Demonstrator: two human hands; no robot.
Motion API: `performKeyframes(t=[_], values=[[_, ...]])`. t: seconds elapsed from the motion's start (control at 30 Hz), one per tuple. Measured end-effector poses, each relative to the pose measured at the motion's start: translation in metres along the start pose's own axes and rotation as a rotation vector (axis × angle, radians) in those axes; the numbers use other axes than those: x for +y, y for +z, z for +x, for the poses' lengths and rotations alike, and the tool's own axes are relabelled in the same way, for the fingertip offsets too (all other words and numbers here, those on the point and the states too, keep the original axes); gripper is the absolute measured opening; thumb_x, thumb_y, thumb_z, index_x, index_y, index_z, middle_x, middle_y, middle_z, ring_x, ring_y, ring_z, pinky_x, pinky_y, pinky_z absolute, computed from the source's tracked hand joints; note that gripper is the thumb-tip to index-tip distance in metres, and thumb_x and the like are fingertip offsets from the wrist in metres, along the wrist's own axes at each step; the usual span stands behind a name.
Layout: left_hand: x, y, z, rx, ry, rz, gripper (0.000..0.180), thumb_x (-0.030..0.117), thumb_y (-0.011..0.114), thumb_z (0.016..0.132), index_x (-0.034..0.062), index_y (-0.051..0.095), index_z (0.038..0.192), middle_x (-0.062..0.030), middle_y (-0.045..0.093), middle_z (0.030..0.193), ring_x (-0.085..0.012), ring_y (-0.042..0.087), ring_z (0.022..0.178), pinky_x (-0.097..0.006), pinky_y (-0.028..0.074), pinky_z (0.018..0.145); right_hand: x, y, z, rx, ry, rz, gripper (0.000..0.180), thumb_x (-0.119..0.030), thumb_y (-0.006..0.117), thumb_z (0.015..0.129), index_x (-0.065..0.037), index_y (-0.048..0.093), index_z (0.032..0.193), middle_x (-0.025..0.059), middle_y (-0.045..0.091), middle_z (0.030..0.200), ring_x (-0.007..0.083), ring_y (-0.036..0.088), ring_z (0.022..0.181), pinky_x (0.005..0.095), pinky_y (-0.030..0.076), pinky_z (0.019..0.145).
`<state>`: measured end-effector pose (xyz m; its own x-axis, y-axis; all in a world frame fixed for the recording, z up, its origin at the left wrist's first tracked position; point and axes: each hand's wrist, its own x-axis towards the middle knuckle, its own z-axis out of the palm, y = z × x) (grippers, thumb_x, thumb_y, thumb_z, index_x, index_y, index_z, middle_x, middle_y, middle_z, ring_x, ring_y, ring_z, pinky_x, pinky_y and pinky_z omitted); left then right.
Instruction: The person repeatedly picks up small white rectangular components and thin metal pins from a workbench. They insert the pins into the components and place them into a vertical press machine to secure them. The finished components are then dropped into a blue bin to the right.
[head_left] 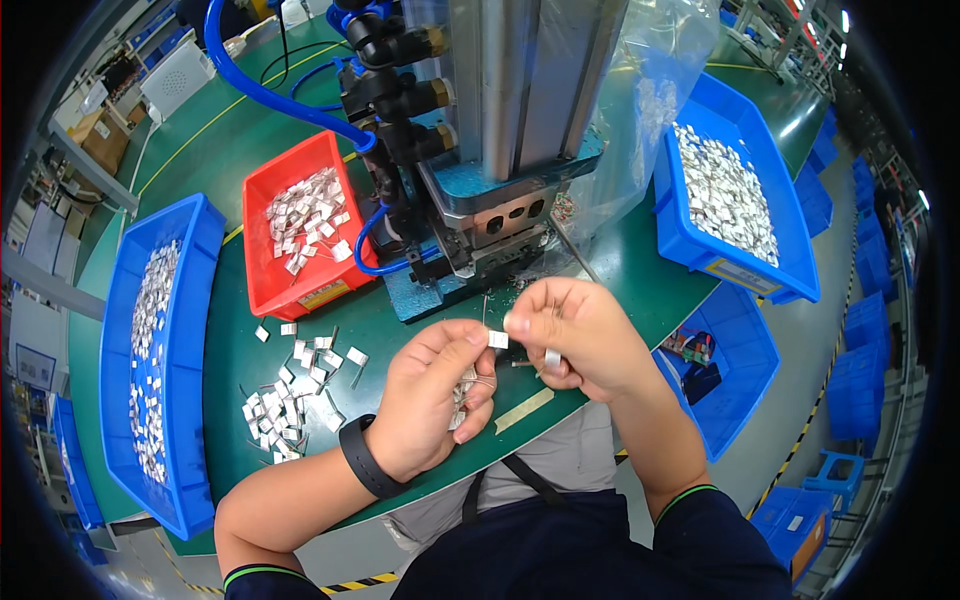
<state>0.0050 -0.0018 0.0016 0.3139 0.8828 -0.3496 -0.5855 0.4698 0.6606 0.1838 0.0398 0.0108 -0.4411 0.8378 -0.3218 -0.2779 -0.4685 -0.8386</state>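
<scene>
Over the green tabletop's (640, 290) near edge, grey floor (795, 350) off its right, the left hand (430, 385) pinches a small white block (498, 341), long axis seemingly left-to-right! A thin lead (486, 308) beside it aims at the machine (525, 100). Right hand's (575, 335) fingertips crowd its corner; gripping? Can't tell. More blocks (462, 400) half-hide in the left palm; distant racks (800, 45) blur.

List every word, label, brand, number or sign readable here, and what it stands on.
None can be read; marks show on:
White piece in the left hand: too small.
Red bin, front label: too small.
Upper-right blue bin, front label: too small.
Far-left sheet: blurred.
</scene>
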Motion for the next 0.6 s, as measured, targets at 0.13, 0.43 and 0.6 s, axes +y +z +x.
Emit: performKeyframes(t=[0.13,0.43,0.6], values=[[0.000,0.001,0.000,0.002,0.020,-0.002,0.010,0.016,0.050,0.097,0.0064,0.051,0.099,-0.0051,0.052,0.079,-0.0100,0.044,0.055,-0.020,0.032,0.034,0.005,0.009,-0.005,-0.008,0.021,-0.055,0.016,-0.014,0.067,0.088,-0.001,0.059,0.087,-0.0007,0.053,0.063,0.0009,0.038,0.044,0.0174,0.025,0.036],[0.000,-0.001,0.000,-0.038,-0.008,-0.027,0.010,0.015,0.050,0.097,0.0068,0.053,0.102,-0.0055,0.052,0.079,-0.0108,0.044,0.055,-0.020,0.032,0.034,-0.004,-0.003,0.005,0.117,-0.212,0.106,0.018,-0.012,0.068,0.087,0.000,0.057,0.081,0.0024,0.053,0.060,0.0018,0.036,0.040,0.0193,0.021,0.034],[0.000,-0.001,0.000,-0.048,-0.015,-0.027,0.010,0.015,0.050,0.097,0.0066,0.053,0.102,-0.0054,0.052,0.079,-0.0107,0.044,0.055,-0.020,0.032,0.034,-0.009,-0.002,0.015,0.162,-0.245,0.136,0.023,-0.012,0.066,0.087,-0.002,0.051,0.072,0.0018,0.049,0.058,0.0032,0.035,0.038,0.0211,0.021,0.033]])
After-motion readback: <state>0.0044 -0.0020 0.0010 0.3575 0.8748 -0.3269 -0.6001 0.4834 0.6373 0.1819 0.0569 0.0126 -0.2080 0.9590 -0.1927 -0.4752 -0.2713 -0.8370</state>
